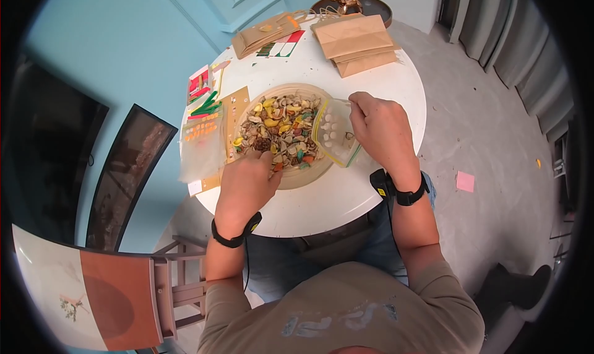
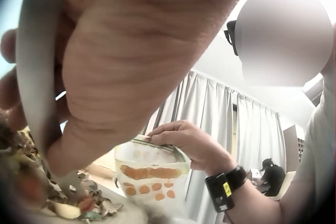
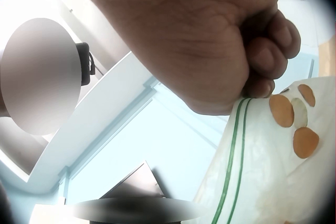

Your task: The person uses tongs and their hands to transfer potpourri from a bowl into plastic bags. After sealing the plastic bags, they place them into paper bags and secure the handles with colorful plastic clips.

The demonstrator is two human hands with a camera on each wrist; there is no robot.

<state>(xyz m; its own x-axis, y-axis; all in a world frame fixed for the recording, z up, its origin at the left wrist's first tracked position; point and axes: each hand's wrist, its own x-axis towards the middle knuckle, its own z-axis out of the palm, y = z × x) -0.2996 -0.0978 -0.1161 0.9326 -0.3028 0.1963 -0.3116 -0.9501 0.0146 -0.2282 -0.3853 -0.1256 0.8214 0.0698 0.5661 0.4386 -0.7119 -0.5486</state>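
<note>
A wide round bowl (image 1: 288, 179) holds a mix of dried pieces, yellow, brown, orange and green among them, with a dark pinecone (image 1: 263, 144) near its left side. My left hand (image 1: 247, 184) reaches over the near left rim, fingers bent down into the mix beside the pinecone. Its fingertips are partly hidden, so I cannot tell whether they hold a piece. With curled fingers my right hand (image 1: 385, 131) pinches the top corner of a clear zip bag (image 1: 337, 140). The bag has a green zip line and round spots, orange in the wrist views, and leans over the bowl's right rim.
Brown paper bags (image 1: 356, 38) lie at the table's far side, with a red, white and green card (image 1: 281, 46) near them. Green sticks (image 1: 205, 106), another clear bag (image 1: 201, 153) and a brown board (image 1: 235, 106) lie left of the bowl. A pink note (image 1: 464, 181) is on the floor.
</note>
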